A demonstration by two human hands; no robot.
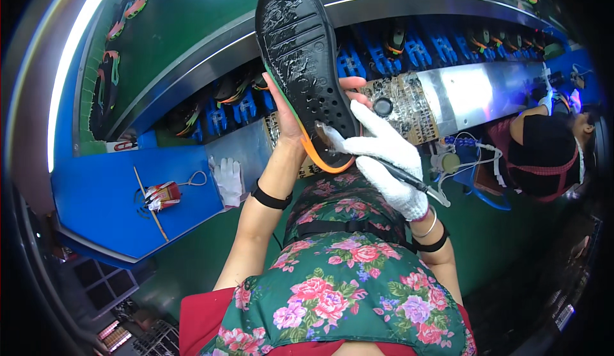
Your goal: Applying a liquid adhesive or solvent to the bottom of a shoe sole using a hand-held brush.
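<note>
A black shoe sole (296,49) with an orange and green edge lies across my bare left hand (286,113). My thumb presses along its left side, and fingertips show past its right side. Wet, shiny streaks cover the wide end, while several round holes dot the part closer to me. My right hand (391,154), in a white knitted glove, is closed around a dark-handled brush (400,174). The pale bristle end of the brush touches the sole near its orange-edged end. A thin whitish tube sticks out of the back of the brush handle.
Beyond my hands runs a green conveyor belt (192,43) behind a metal rail. Below it, blue holders (416,50) carry shoes. A white glove (228,180) and a small red box (163,196) lie on the blue table at left. Another person (543,151) works at right.
</note>
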